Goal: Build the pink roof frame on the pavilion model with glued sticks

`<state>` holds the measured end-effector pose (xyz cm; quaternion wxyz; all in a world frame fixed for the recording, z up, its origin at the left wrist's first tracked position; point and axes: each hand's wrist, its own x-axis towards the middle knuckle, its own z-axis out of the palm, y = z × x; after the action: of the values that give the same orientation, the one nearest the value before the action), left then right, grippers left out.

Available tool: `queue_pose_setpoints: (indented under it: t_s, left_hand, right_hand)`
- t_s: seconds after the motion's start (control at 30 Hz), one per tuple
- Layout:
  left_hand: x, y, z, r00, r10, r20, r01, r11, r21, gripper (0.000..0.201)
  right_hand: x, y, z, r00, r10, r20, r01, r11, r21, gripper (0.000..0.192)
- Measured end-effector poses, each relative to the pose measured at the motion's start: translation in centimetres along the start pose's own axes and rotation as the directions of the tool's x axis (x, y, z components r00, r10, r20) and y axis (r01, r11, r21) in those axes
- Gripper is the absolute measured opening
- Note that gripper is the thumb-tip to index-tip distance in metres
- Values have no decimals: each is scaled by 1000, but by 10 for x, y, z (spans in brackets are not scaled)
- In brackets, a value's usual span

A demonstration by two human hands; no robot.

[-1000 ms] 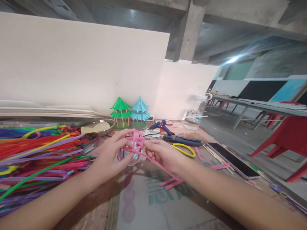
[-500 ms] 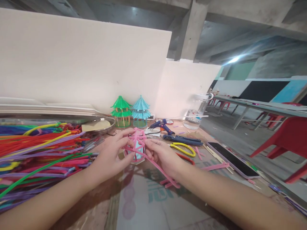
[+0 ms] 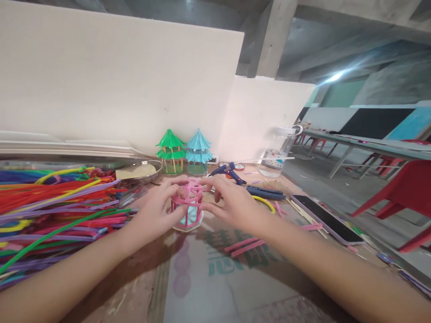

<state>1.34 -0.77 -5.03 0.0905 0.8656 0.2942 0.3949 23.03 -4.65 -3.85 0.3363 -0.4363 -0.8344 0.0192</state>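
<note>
1. The pink pavilion frame (image 3: 188, 204) stands upright on the cardboard-covered table (image 3: 215, 287), between the two hands, with a pale blue core visible through its bars.
2. The left hand (image 3: 155, 215) is closed on the frame's left side: thumb low against the bars, fingertips curled over the top ring.
3. The right hand (image 3: 232, 204) pinches the frame's right side, thumb low and index finger at the upper rim (its remaining fingers are spread loosely and touch nothing that can be made out).
4. Both forearms enter from the bottom corners and converge on the frame; the wrists are held low, near the table.
5. Behind the frame stand a green pavilion (image 3: 171, 151) and a blue pavilion (image 3: 198, 151), side by side; a glue gun (image 3: 227, 172) lies just right of them.
6. A heap of coloured pipe cleaners (image 3: 57, 211) lies to the left, and a phone (image 3: 325, 219) to the right.
7. The frame's rear bars are hidden by the fingers; the heap is cut off by the left edge.
</note>
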Motion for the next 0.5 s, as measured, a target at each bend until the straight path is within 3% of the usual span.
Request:
queue_pose_setpoints:
  t_s: [0.27,0.5]
  left_hand:
    - [-1,-3,1,1000,15,26,-15,1000,-6,9]
    - [-2,-13,3,996,69,59,-66,997,-46,14]
  right_hand:
    - [0,12,12,1000,-4,-13,5,998,70,28]
    - [8,17,15,990,120,78,-140,915,379,14]
